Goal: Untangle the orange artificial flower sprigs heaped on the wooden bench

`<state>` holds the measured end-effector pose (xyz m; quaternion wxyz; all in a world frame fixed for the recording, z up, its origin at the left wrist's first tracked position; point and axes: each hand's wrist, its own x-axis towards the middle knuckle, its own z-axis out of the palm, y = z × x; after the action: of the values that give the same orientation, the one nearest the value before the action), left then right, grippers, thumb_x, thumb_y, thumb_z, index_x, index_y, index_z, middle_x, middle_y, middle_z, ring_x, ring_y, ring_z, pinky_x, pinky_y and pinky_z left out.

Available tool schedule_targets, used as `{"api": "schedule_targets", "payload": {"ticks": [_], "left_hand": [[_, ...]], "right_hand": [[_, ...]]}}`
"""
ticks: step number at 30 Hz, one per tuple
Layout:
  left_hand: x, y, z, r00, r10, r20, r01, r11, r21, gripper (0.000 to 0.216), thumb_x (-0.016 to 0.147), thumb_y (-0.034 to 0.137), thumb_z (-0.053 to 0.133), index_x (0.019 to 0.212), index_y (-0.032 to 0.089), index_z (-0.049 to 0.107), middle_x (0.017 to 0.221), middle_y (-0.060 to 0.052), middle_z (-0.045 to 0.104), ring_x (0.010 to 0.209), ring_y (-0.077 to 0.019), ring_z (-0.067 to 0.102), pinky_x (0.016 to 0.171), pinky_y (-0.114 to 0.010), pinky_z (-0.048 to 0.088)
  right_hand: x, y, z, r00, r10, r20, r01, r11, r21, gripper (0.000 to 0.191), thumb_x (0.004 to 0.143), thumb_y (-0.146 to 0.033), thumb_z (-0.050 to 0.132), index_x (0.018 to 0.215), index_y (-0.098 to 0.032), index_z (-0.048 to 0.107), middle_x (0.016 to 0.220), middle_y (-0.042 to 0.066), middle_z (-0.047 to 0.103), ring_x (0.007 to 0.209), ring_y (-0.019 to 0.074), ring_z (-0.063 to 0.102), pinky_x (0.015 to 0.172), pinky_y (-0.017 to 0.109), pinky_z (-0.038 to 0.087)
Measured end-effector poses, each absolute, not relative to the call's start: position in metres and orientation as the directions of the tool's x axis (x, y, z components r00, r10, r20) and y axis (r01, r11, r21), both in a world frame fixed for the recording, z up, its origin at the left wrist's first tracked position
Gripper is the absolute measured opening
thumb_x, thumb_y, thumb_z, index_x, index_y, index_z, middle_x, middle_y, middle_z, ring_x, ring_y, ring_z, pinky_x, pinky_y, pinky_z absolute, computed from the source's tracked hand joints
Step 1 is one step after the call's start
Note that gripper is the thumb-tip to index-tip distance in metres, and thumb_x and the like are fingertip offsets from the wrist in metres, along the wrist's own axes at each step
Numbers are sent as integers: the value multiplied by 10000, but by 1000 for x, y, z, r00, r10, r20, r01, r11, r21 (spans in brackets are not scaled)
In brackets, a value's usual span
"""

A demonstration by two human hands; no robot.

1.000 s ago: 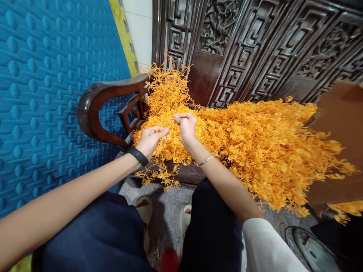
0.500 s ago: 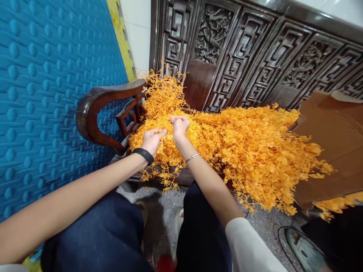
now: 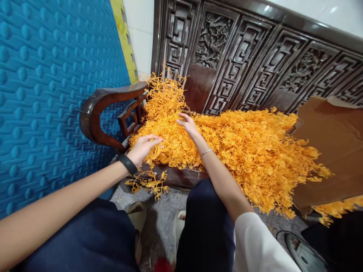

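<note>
My left hand (image 3: pixel 143 148) is closed, thumb against fingers, on an orange artificial flower sprig (image 3: pixel 154 183) that hangs down past the seat's front edge. My right hand (image 3: pixel 189 124) is at the far side of a heap of loose orange plastic flower pieces (image 3: pixel 178 147), its fingers apart and nothing visible in them. Behind the left part of the heap stand thin, stripped-looking orange stems (image 3: pixel 164 92). To the right of my right forearm spreads a large bunch of orange flower sprigs (image 3: pixel 269 158).
Everything lies on a dark wooden bench (image 3: pixel 176 175) with a carved back (image 3: pixel 214 41) and a curved armrest (image 3: pixel 90 113) at left. A blue foam mat (image 3: pixel 51 94) stands beyond it. At right are a cardboard sheet (image 3: pixel 329 151) and a round fan-like object (image 3: pixel 304 253) on the floor.
My left hand has moved left and toward me with the sprig. My right hand has gone from a pinch to spread fingers and shifted right, apart from the left.
</note>
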<state>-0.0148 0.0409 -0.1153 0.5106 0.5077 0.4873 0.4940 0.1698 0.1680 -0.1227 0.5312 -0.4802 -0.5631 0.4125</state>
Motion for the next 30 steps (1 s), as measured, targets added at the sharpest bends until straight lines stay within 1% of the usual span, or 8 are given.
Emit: {"api": "schedule_targets", "payload": {"ticks": [4, 8, 13, 17, 19, 22, 25, 30], "left_hand": [[-23, 40, -114, -10, 1000, 25, -31, -25, 999, 220, 570, 353, 729, 663, 169, 650, 784, -39, 684, 857, -184, 588, 881, -314, 373], [-26, 40, -114, -13, 1000, -2, -5, 2, 1000, 221, 569, 358, 712, 609, 161, 621, 699, -30, 649, 776, -168, 570, 857, -309, 365], [-27, 43, -115, -88, 996, 12, -7, -13, 1000, 201, 611, 340, 664, 566, 164, 579, 698, -14, 620, 763, -155, 546, 840, -299, 350], [-26, 46, -118, -92, 995, 26, -3, -26, 1000, 179, 649, 311, 628, 571, 159, 572, 671, 1, 592, 744, -145, 527, 824, -294, 347], [-25, 48, -119, -90, 996, 20, -4, -20, 1000, 170, 667, 291, 604, 569, 158, 566, 638, 9, 566, 713, -137, 513, 802, -294, 352], [-24, 47, -117, -77, 997, 19, -17, -21, 1000, 163, 664, 307, 628, 618, 156, 585, 658, 14, 565, 716, -131, 510, 783, -288, 360], [-22, 43, -113, 55, 998, -3, -52, 6, 999, 247, 605, 336, 727, 747, 150, 648, 787, -17, 628, 754, -134, 533, 754, -277, 379], [-22, 40, -109, 263, 952, -155, -6, 162, 987, 279, 635, 381, 718, 770, 137, 702, 799, -46, 641, 532, -70, 414, 516, -241, 317]], "right_hand": [[178, 161, -128, -175, 963, 206, 214, 242, -946, 542, 681, -222, 638, 1210, -230, 517, 1409, 65, 414, 1246, 185, 438, 1017, 356, 383], [183, 156, -130, -249, 954, 165, 169, 210, -963, 591, 733, -216, 588, 1298, -251, 421, 1395, 64, 434, 1218, 161, 480, 1046, 373, 358], [177, 135, -120, -327, 919, 219, 130, 274, -953, 393, 774, -419, 582, 1130, -253, 576, 1379, 52, 449, 1186, 186, 500, 968, 362, 433], [162, 102, -105, -575, 799, 175, 173, 328, -929, 352, 732, -450, 639, 987, -208, 654, 1091, 63, 647, 960, 165, 604, 842, 327, 486], [154, 89, -102, -559, 802, 211, 235, 397, -887, 298, 673, -391, 710, 885, -185, 674, 895, 44, 682, 817, 142, 612, 799, 310, 480], [146, 79, -101, -438, 845, 307, 229, 436, -870, 253, 645, -391, 728, 761, -179, 651, 771, 21, 658, 723, 126, 592, 733, 296, 469], [145, 77, -103, -369, 879, 302, 129, 370, -920, 301, 574, -386, 772, 697, -182, 589, 725, -2, 624, 685, 113, 579, 704, 283, 469], [149, 80, -108, -349, 911, 220, 20, 242, -970, 328, 527, -380, 788, 676, -190, 566, 680, -24, 614, 639, 98, 571, 685, 272, 483]]}}
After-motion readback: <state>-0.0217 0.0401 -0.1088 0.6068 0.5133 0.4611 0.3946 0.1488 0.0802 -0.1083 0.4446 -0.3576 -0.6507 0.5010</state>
